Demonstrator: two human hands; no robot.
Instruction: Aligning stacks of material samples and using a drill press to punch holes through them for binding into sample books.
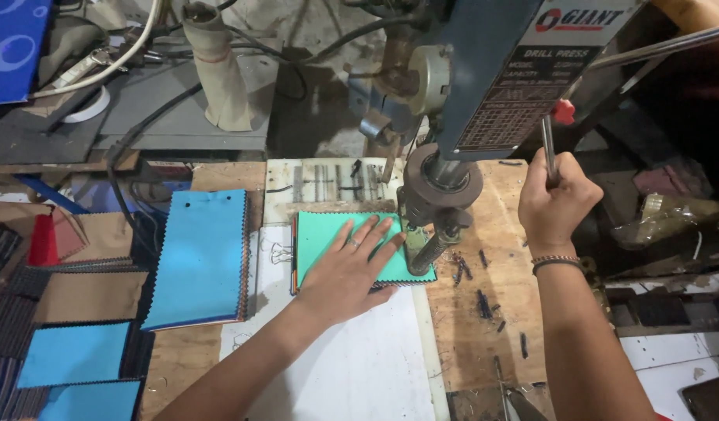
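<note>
green fabric stack (322, 234) under flat open left hand (350, 269), right hand (553, 204) gripping drill lever (548, 148)

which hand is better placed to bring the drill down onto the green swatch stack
Right. The right hand is wrapped around the drill press's feed lever, so it can probably pull straight away. The left hand lies flat on the green swatch stack beneath the drill bit, holding it down.

Fabric stack (328, 234) sits ctr on workbench (484, 327), under left hand (350, 269). Drill press (453, 117) at 1 o'clock of it; 2nd swatch stack (200, 257) at 9. Right hand (554, 204) on feed lever (548, 148), 3 o'clock.
</note>
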